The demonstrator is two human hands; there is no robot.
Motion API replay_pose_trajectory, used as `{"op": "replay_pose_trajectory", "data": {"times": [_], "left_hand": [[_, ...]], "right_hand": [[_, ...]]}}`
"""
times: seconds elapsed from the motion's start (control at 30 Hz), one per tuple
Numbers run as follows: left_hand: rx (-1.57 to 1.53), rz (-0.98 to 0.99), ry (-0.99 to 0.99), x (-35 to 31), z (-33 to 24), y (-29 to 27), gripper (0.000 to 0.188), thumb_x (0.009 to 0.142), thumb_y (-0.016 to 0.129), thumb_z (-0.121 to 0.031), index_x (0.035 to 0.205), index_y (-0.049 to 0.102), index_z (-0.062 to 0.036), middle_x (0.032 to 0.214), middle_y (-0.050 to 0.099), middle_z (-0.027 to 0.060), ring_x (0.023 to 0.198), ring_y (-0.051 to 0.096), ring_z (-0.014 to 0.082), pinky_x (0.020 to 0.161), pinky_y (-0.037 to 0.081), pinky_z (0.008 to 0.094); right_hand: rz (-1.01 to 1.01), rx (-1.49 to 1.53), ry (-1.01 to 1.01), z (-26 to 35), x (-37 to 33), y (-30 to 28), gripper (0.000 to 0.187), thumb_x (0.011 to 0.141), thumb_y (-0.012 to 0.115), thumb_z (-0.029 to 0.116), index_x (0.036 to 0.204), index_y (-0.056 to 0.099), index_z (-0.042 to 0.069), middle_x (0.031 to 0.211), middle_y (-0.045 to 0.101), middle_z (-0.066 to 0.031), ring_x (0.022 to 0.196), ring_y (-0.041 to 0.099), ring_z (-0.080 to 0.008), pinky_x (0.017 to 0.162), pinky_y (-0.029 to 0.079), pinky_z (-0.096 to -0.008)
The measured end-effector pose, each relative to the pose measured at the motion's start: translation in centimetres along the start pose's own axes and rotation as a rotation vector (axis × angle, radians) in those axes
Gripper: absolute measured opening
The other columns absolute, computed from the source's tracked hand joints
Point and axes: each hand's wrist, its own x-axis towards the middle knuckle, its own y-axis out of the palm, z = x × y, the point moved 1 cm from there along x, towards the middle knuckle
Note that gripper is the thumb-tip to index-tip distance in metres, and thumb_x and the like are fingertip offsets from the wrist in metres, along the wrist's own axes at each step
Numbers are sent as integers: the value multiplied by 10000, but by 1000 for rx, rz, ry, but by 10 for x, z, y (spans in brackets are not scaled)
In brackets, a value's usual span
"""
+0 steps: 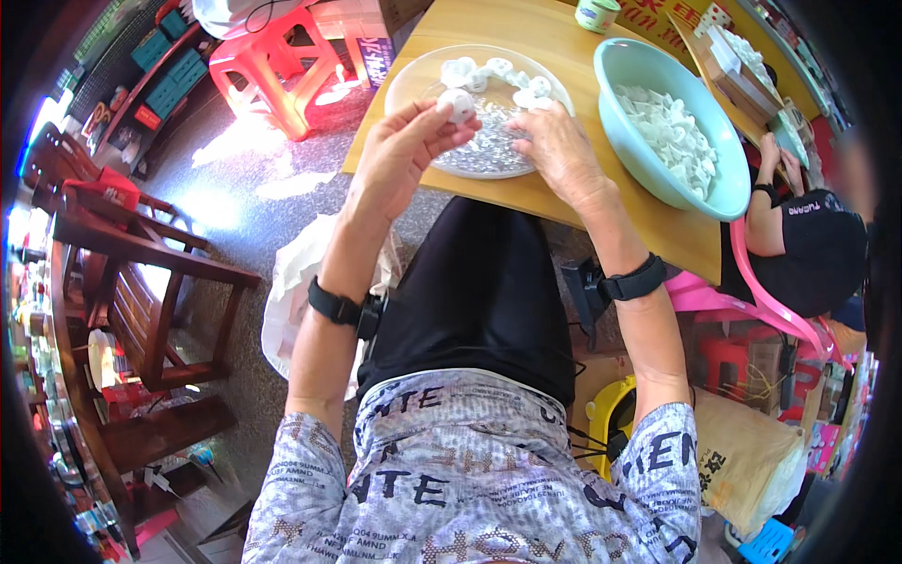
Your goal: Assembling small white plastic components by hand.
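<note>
My left hand (399, 150) pinches a small round white plastic piece (457, 106) between thumb and fingertips, above the near left part of a clear round tray (407, 77). Over the tray's right side, my right hand (564, 155) has its thumb and fingers drawn together; whatever is between them is too small or hidden to name. Many tiny shiny metal-looking bits (496, 150) cover the tray's near half. Several white plastic pieces (462, 72) lie along its far side. To the right, a light blue basin (631, 162) holds a heap of white plastic pieces (669, 136).
Tray and basin stand on a wooden table (470, 26), with a green-and-white tin (597, 14) at its far edge. A red stool (272, 70) and wooden chair (155, 310) are left. At right, another person (817, 244) works beside a pink chair (766, 305).
</note>
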Motion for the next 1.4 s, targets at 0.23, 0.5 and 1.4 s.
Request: {"op": "replay_pose_trajectory", "data": {"times": [0.23, 0.5, 1.4], "left_hand": [[-228, -86, -10, -58, 3, -6, 241, 940, 556, -124, 1130, 523, 19, 1011, 650, 187, 934, 665, 258, 819, 550, 311], [-209, -177, -37, -90, 32, -1, 198, 932, 562, -115, 1076, 551, 20, 1007, 640, 142, 903, 652, 198, 795, 544, 298], [6, -155, -91, -100, 42, 15, 156, 941, 510, -79, 1038, 610, -9, 958, 638, 97, 772, 625, 125, 695, 510, 241]], "right_hand": [[-59, 106, 21, 5, 8, 1, 73, 768, 644, 80, 789, 653, 11, 787, 651, -138, 788, 628, -302, 728, 485, -377], [-175, 76, -152, -3, 4, -1, 139, 801, 635, 128, 869, 627, 7, 799, 643, -132, 770, 605, -318, 709, 481, -381], [-117, 676, 154, 1, 4, -2, 129, 783, 701, 144, 805, 644, 30, 720, 661, -42, 679, 611, -103, 663, 503, -249]]}}
